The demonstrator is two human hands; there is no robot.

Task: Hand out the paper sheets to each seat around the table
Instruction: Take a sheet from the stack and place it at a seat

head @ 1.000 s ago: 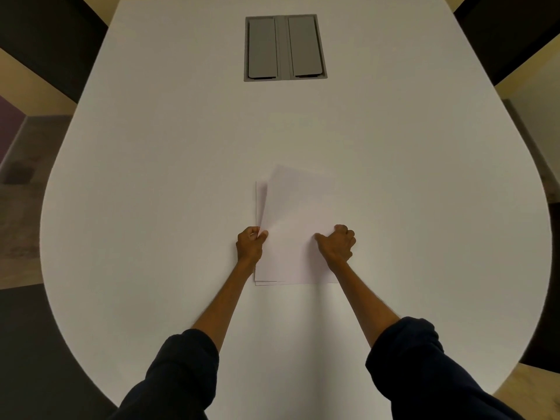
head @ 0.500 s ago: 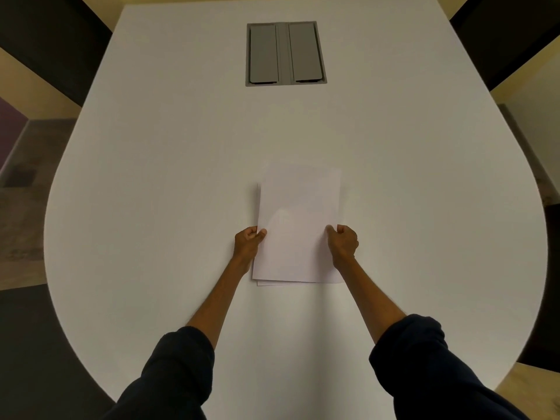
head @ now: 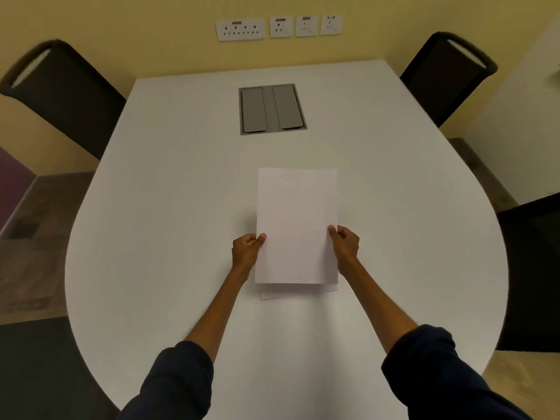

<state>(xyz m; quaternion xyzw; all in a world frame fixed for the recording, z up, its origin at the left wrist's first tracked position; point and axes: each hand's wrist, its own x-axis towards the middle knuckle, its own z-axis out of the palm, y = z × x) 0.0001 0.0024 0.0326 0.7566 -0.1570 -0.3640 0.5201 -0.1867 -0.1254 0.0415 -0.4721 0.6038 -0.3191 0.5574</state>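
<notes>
A white paper sheet [head: 297, 219] is held flat just above the white table [head: 151, 207], near its middle. My left hand [head: 247, 251] pinches its left edge and my right hand [head: 345, 245] pinches its right edge. Under the sheet's near edge a thin stack of more sheets [head: 291, 291] lies on the table, mostly hidden by the held sheet.
A grey cable hatch [head: 271, 109] is set into the table's far part. Black chairs stand at the far left [head: 60, 95], far right [head: 445, 77] and right side [head: 533, 274]. Wall sockets [head: 278, 27] line the yellow wall behind.
The top sheet, first peeled up at its left corner, is now lifted level off the stack by both hands. The view has tilted up, bringing the chairs and wall into sight.
</notes>
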